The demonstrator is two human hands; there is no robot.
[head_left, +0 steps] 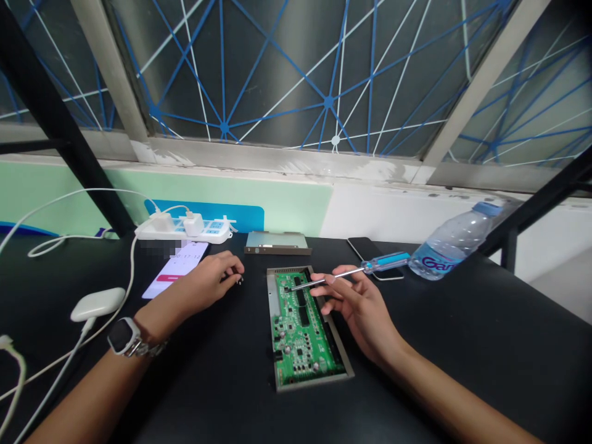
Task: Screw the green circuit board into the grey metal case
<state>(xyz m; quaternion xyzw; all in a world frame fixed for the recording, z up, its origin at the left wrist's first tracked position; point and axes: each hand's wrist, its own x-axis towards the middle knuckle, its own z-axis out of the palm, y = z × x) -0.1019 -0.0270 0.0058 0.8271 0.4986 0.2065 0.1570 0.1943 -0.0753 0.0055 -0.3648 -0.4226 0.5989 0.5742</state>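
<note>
An opened metal case with a green circuit board (298, 327) lies on the black table (222, 382) in front of me. My right hand (358, 308) pinches the shaft of a blue-handled screwdriver (351, 270), whose tip points at the board's upper left part. My left hand (210, 280) rests on the table left of the case, fingers curled, with a small dark piece (240, 280) at its fingertips. A watch (124, 336) sits on that wrist.
The case's metal lid (277, 243) lies behind the board. A lit phone (178, 266) is by my left hand, a dark phone (370, 251) and a lying water bottle (456, 240) at right. A power strip (185, 229), white cables and a white charger (98, 303) sit at left.
</note>
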